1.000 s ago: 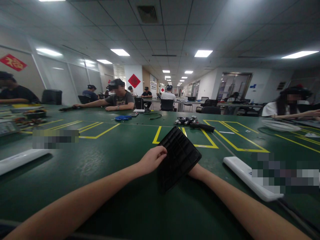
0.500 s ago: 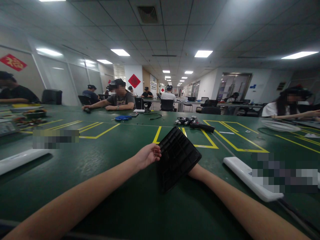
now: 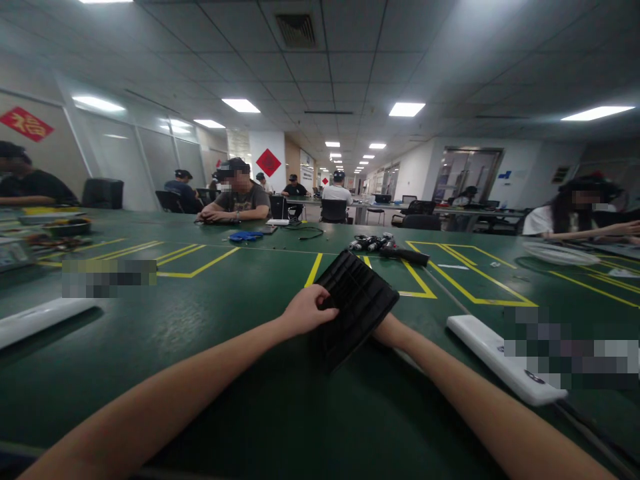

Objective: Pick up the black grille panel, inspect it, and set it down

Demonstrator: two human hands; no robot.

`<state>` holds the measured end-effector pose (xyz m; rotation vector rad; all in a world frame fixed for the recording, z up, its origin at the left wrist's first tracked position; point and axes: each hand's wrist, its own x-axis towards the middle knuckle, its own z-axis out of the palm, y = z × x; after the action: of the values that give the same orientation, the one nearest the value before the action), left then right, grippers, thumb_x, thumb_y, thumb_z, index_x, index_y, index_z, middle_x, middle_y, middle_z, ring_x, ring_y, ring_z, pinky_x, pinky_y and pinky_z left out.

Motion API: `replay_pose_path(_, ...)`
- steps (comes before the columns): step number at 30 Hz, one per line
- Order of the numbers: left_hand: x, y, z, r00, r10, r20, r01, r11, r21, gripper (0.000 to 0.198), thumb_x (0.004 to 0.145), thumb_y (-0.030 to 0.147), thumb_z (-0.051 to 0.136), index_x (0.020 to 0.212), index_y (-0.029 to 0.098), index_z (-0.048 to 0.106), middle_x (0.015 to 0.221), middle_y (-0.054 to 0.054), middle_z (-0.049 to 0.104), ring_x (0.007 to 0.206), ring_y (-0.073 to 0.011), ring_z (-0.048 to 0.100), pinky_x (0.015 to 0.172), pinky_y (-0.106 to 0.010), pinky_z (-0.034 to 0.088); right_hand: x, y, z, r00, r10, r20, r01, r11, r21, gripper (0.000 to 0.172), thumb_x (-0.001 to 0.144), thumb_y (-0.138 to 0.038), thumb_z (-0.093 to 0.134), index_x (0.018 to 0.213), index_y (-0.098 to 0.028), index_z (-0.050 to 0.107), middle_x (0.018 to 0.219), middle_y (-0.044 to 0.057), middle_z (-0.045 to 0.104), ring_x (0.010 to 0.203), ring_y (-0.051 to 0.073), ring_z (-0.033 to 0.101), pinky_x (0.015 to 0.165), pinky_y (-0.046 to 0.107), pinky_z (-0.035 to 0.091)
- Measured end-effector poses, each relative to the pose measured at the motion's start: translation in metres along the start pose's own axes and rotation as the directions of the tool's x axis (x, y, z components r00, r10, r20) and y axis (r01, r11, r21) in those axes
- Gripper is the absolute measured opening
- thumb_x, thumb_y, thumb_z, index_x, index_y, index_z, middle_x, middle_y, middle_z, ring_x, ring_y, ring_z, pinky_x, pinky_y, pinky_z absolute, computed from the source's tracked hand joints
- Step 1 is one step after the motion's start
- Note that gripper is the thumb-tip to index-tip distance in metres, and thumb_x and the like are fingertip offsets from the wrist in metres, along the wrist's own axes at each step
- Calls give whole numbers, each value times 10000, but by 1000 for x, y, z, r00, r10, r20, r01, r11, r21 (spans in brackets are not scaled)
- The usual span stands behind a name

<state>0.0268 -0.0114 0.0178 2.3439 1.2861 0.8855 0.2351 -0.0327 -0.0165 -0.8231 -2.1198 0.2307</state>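
The left hand (image 3: 309, 310) now reaches further over the tilted black tray (image 3: 357, 300), above the table (image 3: 250, 427), thumb and fingers parted, suggesting active handling, the right hand (image 3: 389, 332) being largely hidden, its grip undeterminable.

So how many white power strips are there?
2: a white power strip right of the black compartment tray, partly blurred, and a second white strip cut off at the left edge. More could be hidden.
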Motion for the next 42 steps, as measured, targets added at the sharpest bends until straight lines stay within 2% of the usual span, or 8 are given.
replay_pose_path(4, 22, -34, -35, 962, -229, -146, 254, 950, 184, 325, 677, 468, 545, 786, 169, 609, 783, -53, 606, 708, -184, 548, 573, -252, 363, -2, 37, -37, 949, 296, -108, -315, 893, -321, 375, 737, -234, 572, 1102, -146, 580, 1070, 106, 619, 1029, 268, 525, 904, 448, 404)
replay_pose_path(8, 32, -83, -71, 831, -502, -239, 556, 730, 398, 453, 695, 554, 463, 765, 141, 635, 874, -143, 650, 824, -282, 593, 626, -304, 404, -16, 65, -66, 863, 470, -187, -484, 659, -576, 363, 761, -225, 542, 1107, -119, 576, 1071, 134, 610, 1053, 277, 495, 926, 413, 370)
replay_pose_path(14, 31, -116, -83, 777, -588, -227, 605, 595, 529, 533, 688, 541, 471, 872, 72, 647, 1007, -229, 611, 940, -365, 565, 700, -387, 440, -28, 72, -65, 766, 636, -99, -516, 514, -685, 347, 810, -275, 489, 1117, -141, 579, 1109, 145, 588, 1056, 300, 501, 894, 415, 393)
replay_pose_path(19, 30, -97, -66, 931, -192, -311, 341, 761, 552, 367, 793, 205, 359, 1033, 43, 585, 1032, -208, 574, 1011, -285, 523, 879, -362, 395, -16, 51, -54, 789, 585, -189, -521, 473, -710, 459, 809, -306, 487, 1231, -127, 482, 1333, 151, 422, 1261, 385, 267, 967, 593, 251)
replay_pose_path(23, 20, -68, -26, 987, 115, -117, -61, 921, 385, 441, 737, 11, 296, 1075, 95, 565, 1048, -121, 576, 998, -185, 527, 920, -305, 398, -5, 11, -24, 848, 529, 2, -405, 653, -640, 510, 851, -333, 409, 1300, -90, 405, 1374, 147, 379, 1296, 316, 249, 1043, 502, 213)
replay_pose_path(29, 9, -55, 12, 947, 224, 231, -288, 910, 299, 464, 715, -27, 328, 1067, 145, 577, 1170, -80, 560, 1098, -164, 499, 978, -303, 374, -2, -34, 14, 830, 437, 348, -260, 853, -452, 508, 888, -431, 296, 1338, -203, 365, 1423, 79, 324, 1317, 252, 240, 1062, 489, 176)
replay_pose_path(35, -1, -42, 2, 934, 343, 98, -352, 840, 412, 307, 806, 127, 419, 1075, 113, 566, 1200, -130, 531, 1133, -217, 462, 985, -385, 358, -1, -34, 12, 835, 404, 374, -229, 873, -431, 488, 895, -420, 282, 1304, -189, 417, 1394, 103, 368, 1291, 264, 295, 1044, 500, 215)
replay_pose_path(42, -34, -1, -1, 713, 569, 410, -698, 636, 330, 235, 859, 182, 391, 987, 144, 584, 979, -75, 610, 894, -161, 549, 802, -289, 434, 0, -3, -22, 909, 392, 143, -200, 710, -675, 406, 881, -338, 346, 1235, -196, 488, 1334, 93, 445, 1266, 262, 321, 1046, 503, 196)
